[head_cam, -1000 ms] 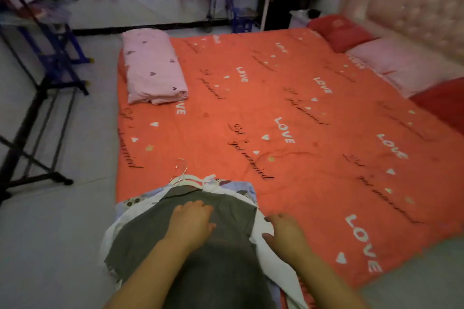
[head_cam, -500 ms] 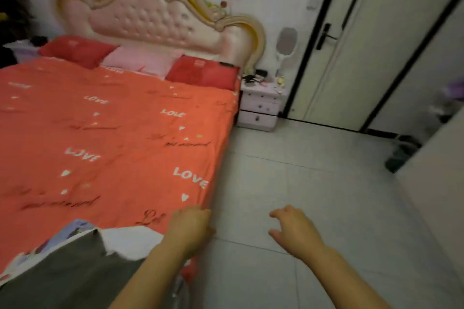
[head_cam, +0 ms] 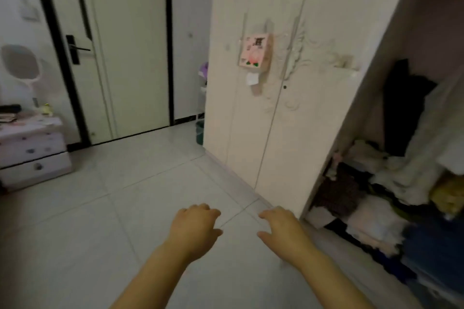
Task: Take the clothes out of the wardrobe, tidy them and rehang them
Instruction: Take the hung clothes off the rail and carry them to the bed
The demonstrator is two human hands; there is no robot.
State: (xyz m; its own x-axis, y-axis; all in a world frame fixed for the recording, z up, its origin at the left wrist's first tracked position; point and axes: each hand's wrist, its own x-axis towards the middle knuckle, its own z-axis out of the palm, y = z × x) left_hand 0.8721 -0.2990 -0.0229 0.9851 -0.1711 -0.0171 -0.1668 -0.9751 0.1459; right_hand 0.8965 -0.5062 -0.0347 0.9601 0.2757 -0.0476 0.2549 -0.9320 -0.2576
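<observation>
The cream wardrobe fills the right half of the view, its right section standing open. Inside, a dark garment hangs beside a white one, above a heap of folded and crumpled clothes. My left hand and my right hand float over the floor tiles in front of me, fingers loosely curled, holding nothing. The right hand is just short of the open section's lower corner.
A pink tissue box hangs on the closed wardrobe doors. A white door with a black handle stands at the back left. A white nightstand sits at the left edge. A small bin stands beside the wardrobe.
The view has swung right, from the bed and the pile of clothes on it to the door and wardrobe. Both hands left the grey garment and now hang empty over the floor.
</observation>
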